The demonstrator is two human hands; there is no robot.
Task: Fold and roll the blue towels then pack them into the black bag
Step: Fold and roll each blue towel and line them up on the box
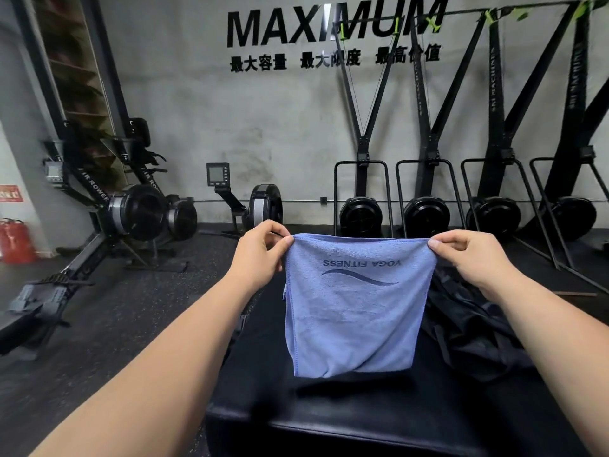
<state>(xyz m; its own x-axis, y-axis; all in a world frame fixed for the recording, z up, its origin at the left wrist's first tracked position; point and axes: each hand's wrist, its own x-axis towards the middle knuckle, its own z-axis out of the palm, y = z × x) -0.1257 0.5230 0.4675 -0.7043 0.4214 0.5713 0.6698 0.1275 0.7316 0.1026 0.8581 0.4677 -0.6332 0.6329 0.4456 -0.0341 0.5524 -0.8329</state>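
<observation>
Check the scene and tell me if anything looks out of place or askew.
One thing: the blue towel, held up by its top corners between the left hand and right hand, shows its "YOGA FITNESS" print upside down. The black bag lies crumpled on the black bench to the right. Nothing spilled or damaged.

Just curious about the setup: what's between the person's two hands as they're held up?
In the head view, the blue towel spans the gap, its top edge pinched by the left hand and right hand, hanging above the black bench.
</observation>
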